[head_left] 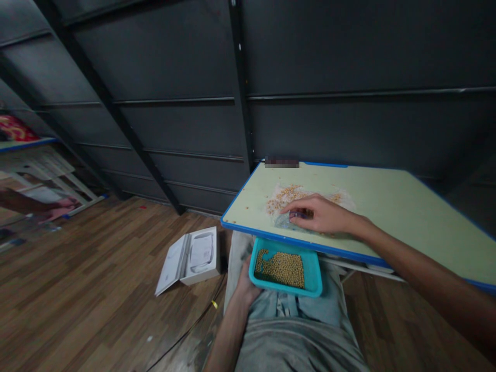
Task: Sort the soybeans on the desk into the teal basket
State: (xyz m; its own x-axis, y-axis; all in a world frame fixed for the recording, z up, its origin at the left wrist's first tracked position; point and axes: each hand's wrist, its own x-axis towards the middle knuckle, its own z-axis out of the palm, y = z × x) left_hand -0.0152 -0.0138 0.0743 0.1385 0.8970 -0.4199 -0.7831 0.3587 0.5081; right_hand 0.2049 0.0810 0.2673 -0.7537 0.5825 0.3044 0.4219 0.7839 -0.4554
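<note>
My left hand (248, 284) grips the left side of a turquoise plastic tray (313, 274), which rests over my lap just below the table's near edge. Small round tan beans (284, 268) cover much of the tray's bottom. Over the table, my right hand (320, 213) is curled, thumb and fingers bent toward each other around something small and dark that I cannot make out. Beneath and beside it lies a crumpled clear plastic sheet or bag (284, 219). Loose tan beans (289, 195) are scattered on this plastic, some hidden behind my right hand.
The pale green table (391, 206) has a blue rim and stands against a dark panel wall (186, 124). An opened white box (199, 253) sits on the wooden floor, near a dark cable (186, 333). At far left, another person's hand (58, 206) shows beside a white frame.
</note>
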